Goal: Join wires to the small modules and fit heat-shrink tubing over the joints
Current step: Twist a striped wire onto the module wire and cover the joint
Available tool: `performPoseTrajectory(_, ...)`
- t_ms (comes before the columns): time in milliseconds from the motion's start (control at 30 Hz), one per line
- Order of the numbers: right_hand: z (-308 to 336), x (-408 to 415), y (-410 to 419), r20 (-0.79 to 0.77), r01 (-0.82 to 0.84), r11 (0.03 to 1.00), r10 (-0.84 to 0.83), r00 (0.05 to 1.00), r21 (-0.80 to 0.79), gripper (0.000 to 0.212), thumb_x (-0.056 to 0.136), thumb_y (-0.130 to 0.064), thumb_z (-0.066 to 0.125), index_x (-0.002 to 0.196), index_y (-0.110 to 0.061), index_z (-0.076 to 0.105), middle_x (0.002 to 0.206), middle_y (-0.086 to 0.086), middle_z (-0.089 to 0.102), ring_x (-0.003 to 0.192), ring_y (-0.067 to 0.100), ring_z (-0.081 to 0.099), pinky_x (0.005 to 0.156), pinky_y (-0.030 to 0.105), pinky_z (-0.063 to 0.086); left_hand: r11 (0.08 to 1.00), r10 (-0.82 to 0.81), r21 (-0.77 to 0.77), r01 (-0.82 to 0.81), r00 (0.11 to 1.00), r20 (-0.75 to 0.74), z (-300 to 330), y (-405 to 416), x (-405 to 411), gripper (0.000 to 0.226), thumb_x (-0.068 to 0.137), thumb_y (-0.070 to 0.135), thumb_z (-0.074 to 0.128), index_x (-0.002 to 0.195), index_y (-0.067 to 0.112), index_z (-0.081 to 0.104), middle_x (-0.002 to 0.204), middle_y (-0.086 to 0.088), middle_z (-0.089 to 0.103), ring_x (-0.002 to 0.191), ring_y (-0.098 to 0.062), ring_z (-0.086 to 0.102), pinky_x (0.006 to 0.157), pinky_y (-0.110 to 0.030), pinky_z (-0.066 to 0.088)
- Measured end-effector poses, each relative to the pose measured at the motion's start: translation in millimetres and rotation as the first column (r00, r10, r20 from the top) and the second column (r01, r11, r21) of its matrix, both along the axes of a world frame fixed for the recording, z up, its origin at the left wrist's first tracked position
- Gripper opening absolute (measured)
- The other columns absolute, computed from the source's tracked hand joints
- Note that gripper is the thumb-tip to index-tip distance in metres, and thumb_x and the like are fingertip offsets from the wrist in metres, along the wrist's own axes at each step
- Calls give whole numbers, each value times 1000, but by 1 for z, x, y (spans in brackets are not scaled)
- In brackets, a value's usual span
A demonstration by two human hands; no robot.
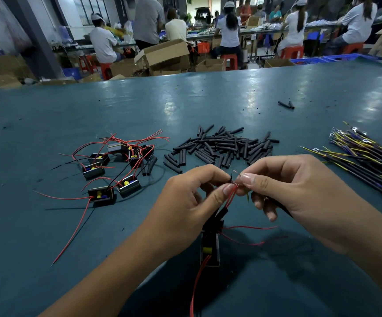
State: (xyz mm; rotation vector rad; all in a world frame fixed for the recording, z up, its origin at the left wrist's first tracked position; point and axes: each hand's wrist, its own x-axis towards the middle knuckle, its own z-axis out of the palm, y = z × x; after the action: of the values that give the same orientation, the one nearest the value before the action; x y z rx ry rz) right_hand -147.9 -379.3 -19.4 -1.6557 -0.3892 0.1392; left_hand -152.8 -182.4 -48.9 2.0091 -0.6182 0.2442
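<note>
Both hands meet above the worktop (48, 124). The left hand (185, 202) pinches the red leads (230, 195) between thumb and forefinger just below their bare ends, and the right hand (293, 188) pinches the bare strands from the other side, so the tips sit together, most likely for twisting into a joint. The module (210, 248) hangs below the left hand on those leads, a black sleeve (222, 213) already threaded on under the fingers, probably parked there to slide up afterwards. Supplies lie within reach: heat-shrink pieces (222, 146) just beyond the hands, more modules (114, 170) with red wires off to the left hand's far side, yellow-and-purple wires (366, 161) beyond the right hand. The worktop is a glossy teal sheet flecked with black scraps. Behind it, a workshop: seated people at long tables, red stools, open cardboard boxes (164, 56)
</note>
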Motion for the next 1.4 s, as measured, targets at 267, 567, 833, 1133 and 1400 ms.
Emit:
performPoseTrajectory(267,0,0,3,-59,69,998,-69,996,4,16,85,-5,65,74,-12,75,71,24,63,56,15,43,43,18,31,997,0,-74,-2,1000,-17,1,0,0,15,90,43,66,95,29,69,86,1,68,67,-46,55,53,-56,45)
performPoseTrajectory(567,-1,2,-1,-16,25,1000,-25,1000,-18,7,79,-17,74,78,-10,77,63,11,62,56,12,45,43,17,34,995,45,-91,-43,999,22,0,1,0,7,91,34,69,92,29,74,82,6,72,65,-30,60,55,-50,45)
performPoseTrajectory(833,-2,3,-3,90,41,996,-34,995,-80,9,80,-23,74,78,-14,77,53,-4,56,49,8,44,44,14,34,991,47,-125,-49,999,-21,-1,-2,0,7,89,29,74,91,24,71,80,8,72,70,-14,67,58,-46,48)
performPoseTrajectory(1133,-8,4,0,100,36,999,-32,994,-37,6,82,-20,75,78,-17,76,53,-6,57,48,6,43,43,14,34,982,46,-178,-59,996,-77,-5,-4,0,21,88,28,76,105,34,65,86,8,75,69,-26,70,61,-54,50)
performPoseTrajectory(1400,-10,3,6,172,21,1000,-20,985,-5,11,85,-9,72,74,-11,73,53,-10,61,45,0,50,47,4,35,988,-4,-155,-7,997,-74,4,4,-1,13,89,22,73,100,15,71,86,1,75,77,-19,72,66,-54,53)
